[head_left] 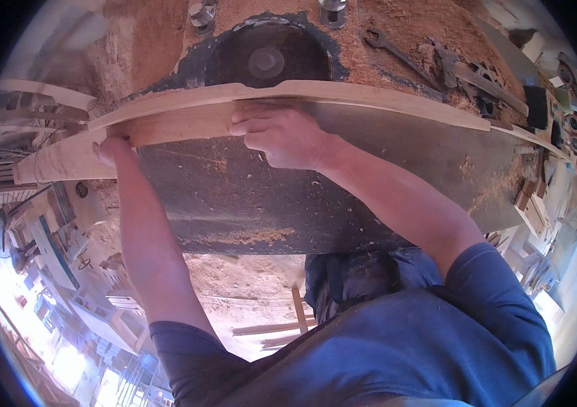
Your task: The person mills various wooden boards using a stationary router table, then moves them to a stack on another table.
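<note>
L hand (113, 150) grip closed on wood brd (180, 127), R hand (285, 137) curled agst it, can't tell R grip

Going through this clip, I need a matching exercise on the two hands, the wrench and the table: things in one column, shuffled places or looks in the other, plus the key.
Things:
1. Left hand
2. Right hand
3. Wrench
4. Table

Places or looks:
A. dark, with sawdust scattered on it
B. at the right end of the board
C. right of the dark disc
D. at the board's near edge, away from its ends

Pairs: 1-D, 2-B, 3-C, 4-A
</note>
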The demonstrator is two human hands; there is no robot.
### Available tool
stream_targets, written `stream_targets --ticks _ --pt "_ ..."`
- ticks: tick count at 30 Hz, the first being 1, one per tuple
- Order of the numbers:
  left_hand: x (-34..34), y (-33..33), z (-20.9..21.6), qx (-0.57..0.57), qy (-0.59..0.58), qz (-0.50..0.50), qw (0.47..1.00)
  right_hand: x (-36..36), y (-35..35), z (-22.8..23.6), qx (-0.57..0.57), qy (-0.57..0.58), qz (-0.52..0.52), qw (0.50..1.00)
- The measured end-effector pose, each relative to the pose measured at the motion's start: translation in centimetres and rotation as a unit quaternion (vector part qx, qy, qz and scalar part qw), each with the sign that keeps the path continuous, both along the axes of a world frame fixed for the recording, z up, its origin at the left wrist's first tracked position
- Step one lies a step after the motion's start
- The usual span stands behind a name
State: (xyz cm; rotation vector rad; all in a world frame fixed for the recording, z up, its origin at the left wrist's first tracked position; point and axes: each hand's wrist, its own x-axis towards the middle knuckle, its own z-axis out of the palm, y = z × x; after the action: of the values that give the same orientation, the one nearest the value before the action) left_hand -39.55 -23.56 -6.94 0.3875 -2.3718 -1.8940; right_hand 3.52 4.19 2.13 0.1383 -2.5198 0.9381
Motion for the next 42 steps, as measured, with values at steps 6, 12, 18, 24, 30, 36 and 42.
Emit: stream_targets --ticks 6,12,18,24,30,36,42 --pt "-0.1 -1.1 2.1 -0.331 0.012 -0.095 0.939 0.0 -0.1 0.5 -0.013 -0.006 0.02 1.0" --pt "7.4 5.4 7.6 -0.218 -0.184 -0.146 0.947 1.6 0.5 0.0 -0.012 -0.046 0.011 0.999" --pt "8.5 1.5 9.7 -0.186 -0.281 -0.172 0.926 4.0 -2.5 0.3 -0.05 0.009 0.02 0.999" --pt "11.8 -6.8 7.5 -0.072 -0.149 -0.136 0.977 7.8 -6.3 1.8 -0.068 0.035 0.03 0.997" --pt "20.0 -11.1 8.7 0.238 -0.104 -0.116 0.959 13.1 -10.2 2.5 -0.067 -0.049 0.017 0.996" --pt "26.7 -12.5 11.1 0.233 -0.076 -0.005 0.969 18.0 -9.3 1.9 -0.058 -0.079 0.008 0.995" --pt "33.1 -16.0 13.4 0.269 -0.014 0.0 0.963 20.1 -7.8 2.2 -0.197 -0.233 -0.049 0.951"
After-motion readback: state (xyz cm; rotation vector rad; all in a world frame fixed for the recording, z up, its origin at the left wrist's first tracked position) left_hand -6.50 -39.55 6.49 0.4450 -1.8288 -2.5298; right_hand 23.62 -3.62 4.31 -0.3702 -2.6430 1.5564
